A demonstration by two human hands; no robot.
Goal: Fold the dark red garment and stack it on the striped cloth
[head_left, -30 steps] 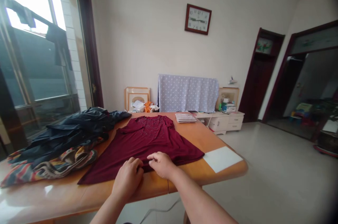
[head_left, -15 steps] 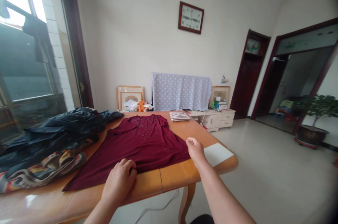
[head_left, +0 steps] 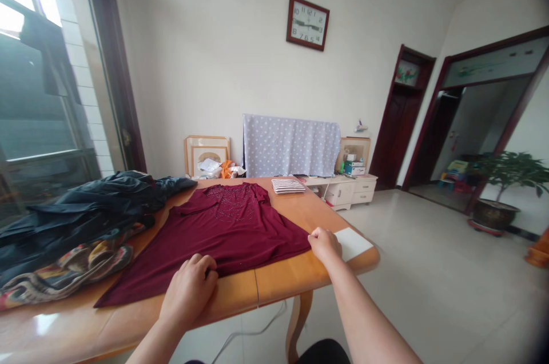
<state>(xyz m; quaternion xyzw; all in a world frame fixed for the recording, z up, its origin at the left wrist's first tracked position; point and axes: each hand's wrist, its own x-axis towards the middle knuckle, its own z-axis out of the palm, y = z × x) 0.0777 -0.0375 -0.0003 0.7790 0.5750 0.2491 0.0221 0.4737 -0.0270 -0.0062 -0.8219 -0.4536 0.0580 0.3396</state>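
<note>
A dark red short-sleeved shirt (head_left: 240, 232) lies spread on the wooden table, its neckline with a beaded pattern pointing away from me and its hem toward me. My left hand (head_left: 193, 284) is at the near hem with its fingers curled onto the cloth; the fingertips are partly hidden. At the hem's right corner, my right hand (head_left: 325, 244) is closed in a pinch on the fabric, the wrist beside a white sheet (head_left: 352, 243) on the table.
A heap of dark blue clothes (head_left: 86, 207) and a patterned garment (head_left: 72, 272) cover the left side of the wooden table (head_left: 278, 282). A folded striped cloth (head_left: 287, 186) lies at the far edge. Beyond stand a white cabinet (head_left: 343, 196) and a potted plant (head_left: 497, 210).
My right hand has turned a little and lowered onto the table side, still pinching the shirt's corner. My left hand stays at the hem. The whole view has shifted slightly.
</note>
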